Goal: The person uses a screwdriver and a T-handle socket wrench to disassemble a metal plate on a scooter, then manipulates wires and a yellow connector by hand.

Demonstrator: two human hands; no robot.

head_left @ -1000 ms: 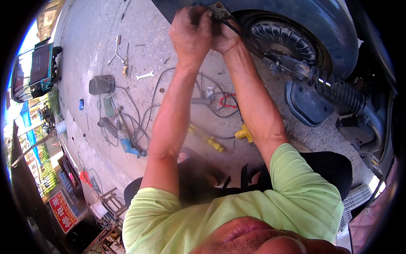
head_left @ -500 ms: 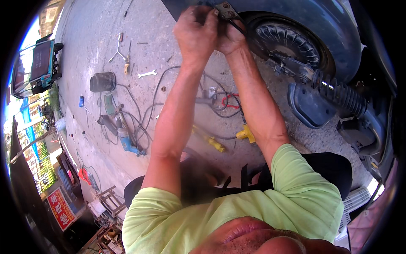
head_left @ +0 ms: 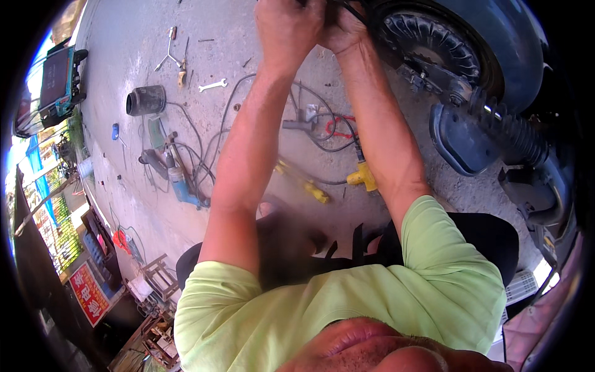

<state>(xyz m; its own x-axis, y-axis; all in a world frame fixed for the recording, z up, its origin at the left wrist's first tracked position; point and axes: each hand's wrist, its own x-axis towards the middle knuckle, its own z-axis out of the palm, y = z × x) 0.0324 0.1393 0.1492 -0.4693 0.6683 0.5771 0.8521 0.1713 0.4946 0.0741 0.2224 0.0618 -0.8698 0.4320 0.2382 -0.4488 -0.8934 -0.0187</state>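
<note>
Up top, beside the ridged round wheel (head_left: pixel 431 42)!
Slim black strip (head_left: pixel 359 12) at my right hand (head_left: pixel 343 31), left hand (head_left: pixel 290 28) close alongside; fingers cropped and shadowed, I can't tell their pinch.

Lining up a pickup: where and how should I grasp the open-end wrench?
The open-end wrench is probably best pinched across the middle of its shank from above: it lies flat on the floor, slim shank running roughly left to right between wider ends.
</note>
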